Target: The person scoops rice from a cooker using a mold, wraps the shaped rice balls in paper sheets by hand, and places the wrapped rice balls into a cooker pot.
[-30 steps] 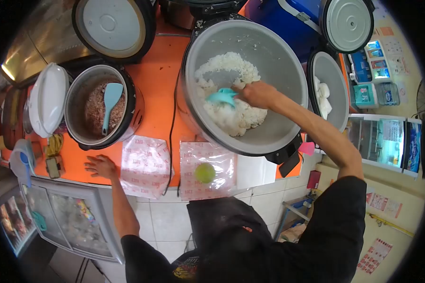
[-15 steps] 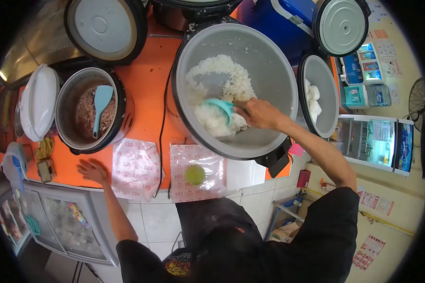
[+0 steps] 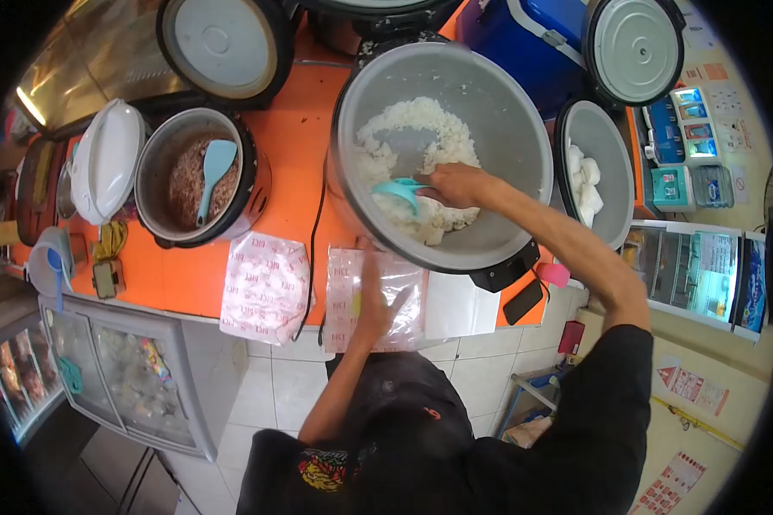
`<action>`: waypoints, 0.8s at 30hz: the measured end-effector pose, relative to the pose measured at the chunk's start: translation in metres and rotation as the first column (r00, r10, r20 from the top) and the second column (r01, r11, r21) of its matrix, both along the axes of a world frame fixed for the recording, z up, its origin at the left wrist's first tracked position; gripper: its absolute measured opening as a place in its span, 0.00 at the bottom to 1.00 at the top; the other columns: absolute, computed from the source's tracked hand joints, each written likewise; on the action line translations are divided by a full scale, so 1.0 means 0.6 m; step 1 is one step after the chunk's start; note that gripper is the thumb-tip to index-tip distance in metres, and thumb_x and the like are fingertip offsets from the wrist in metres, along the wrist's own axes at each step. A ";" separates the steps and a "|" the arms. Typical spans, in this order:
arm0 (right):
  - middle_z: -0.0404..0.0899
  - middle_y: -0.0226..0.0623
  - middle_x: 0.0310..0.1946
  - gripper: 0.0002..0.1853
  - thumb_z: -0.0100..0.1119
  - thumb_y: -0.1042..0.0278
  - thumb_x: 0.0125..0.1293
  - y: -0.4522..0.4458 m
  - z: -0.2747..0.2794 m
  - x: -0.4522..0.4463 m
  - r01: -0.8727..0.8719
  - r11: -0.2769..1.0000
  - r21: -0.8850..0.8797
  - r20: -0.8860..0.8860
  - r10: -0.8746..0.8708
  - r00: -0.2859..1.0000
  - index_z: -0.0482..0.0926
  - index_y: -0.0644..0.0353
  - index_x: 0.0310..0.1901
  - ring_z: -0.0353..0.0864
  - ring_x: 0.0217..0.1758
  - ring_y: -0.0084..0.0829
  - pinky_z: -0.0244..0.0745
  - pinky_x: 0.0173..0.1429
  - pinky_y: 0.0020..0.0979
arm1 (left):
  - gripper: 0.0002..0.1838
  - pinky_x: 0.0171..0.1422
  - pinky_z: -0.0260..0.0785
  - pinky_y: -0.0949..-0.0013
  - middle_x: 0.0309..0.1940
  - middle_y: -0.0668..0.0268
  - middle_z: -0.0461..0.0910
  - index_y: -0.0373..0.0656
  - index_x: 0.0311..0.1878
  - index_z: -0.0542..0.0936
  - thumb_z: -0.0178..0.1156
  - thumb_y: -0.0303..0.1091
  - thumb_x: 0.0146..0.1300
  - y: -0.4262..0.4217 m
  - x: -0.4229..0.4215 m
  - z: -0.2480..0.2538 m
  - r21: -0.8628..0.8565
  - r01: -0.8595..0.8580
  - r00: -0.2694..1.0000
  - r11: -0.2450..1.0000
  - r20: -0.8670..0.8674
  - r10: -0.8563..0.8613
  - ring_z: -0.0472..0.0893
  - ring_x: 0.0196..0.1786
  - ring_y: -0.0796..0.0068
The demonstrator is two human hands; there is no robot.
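Note:
My right hand (image 3: 457, 184) grips a turquoise rice scoop (image 3: 401, 194) inside a large grey pot (image 3: 511, 137). Its bowl rests among white rice (image 3: 425, 120) heaped along the pot's left and lower walls. My left hand (image 3: 372, 296), slightly blurred and seen edge-on, is over a stack of printed wrapping sheets with clear plastic (image 3: 339, 322) on top. Its fingers stretch forward, the thumb stands apart, and I see nothing held. A yellow-green round spot on the stack is mostly hidden behind that hand.
On the left, a smaller pot (image 3: 146, 184) contains reddish-brown rice and a light blue paddle (image 3: 218, 163). More printed wrappers (image 3: 266, 287) lie beside the stack. A black cable (image 3: 315, 236) crosses the orange table (image 3: 292, 172). At right are a phone (image 3: 522, 303) and a pot of white bundles (image 3: 614, 172).
My left hand has moved right, from the table's left part to the wrapper stack. The scoop, still in my right hand, has tipped and shifted within the rice. The whole view has shifted slightly.

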State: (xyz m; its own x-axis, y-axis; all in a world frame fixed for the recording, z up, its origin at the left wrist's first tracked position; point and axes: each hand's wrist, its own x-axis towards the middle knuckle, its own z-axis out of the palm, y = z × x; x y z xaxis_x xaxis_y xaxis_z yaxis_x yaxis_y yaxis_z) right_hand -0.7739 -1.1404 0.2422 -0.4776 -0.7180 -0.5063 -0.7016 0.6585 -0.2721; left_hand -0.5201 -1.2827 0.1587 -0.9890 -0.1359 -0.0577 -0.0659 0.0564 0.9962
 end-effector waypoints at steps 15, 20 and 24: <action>0.81 0.57 0.34 0.13 0.54 0.74 0.55 -0.051 0.129 0.122 0.264 0.961 0.079 -0.032 -0.263 0.964 0.75 0.72 0.42 0.83 0.40 0.54 0.77 0.45 0.48 | 0.58 0.80 0.42 0.58 0.76 0.40 0.34 0.36 0.76 0.38 0.70 0.43 0.56 -0.014 -0.005 0.003 -0.174 0.235 0.972 0.956 0.062 -0.228 0.40 0.79 0.47; 0.81 0.57 0.33 0.18 0.53 0.71 0.60 -0.032 0.124 0.144 0.315 0.948 0.055 -0.066 -0.311 0.948 0.71 0.72 0.49 0.83 0.37 0.54 0.77 0.42 0.51 | 0.63 0.81 0.32 0.62 0.77 0.45 0.26 0.32 0.74 0.31 0.71 0.45 0.55 -0.012 -0.013 0.003 -0.135 0.307 0.949 0.942 0.120 -0.292 0.31 0.79 0.53; 0.81 0.59 0.35 0.21 0.53 0.62 0.66 -0.035 0.089 0.115 0.229 0.973 0.031 -0.004 -0.229 0.973 0.69 0.68 0.54 0.82 0.40 0.58 0.75 0.45 0.53 | 0.62 0.81 0.32 0.59 0.77 0.44 0.26 0.32 0.75 0.32 0.69 0.48 0.57 -0.033 -0.018 0.006 -0.098 0.357 0.934 0.929 0.067 -0.352 0.32 0.79 0.51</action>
State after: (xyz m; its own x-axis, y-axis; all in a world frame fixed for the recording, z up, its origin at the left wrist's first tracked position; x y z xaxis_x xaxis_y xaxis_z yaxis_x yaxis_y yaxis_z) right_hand -0.7047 -1.1617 0.2958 -0.6274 -0.5739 -0.5263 -0.5314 0.8096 -0.2494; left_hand -0.5306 -1.3022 0.1625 -0.9703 0.2151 -0.1105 -0.0693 0.1906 0.9792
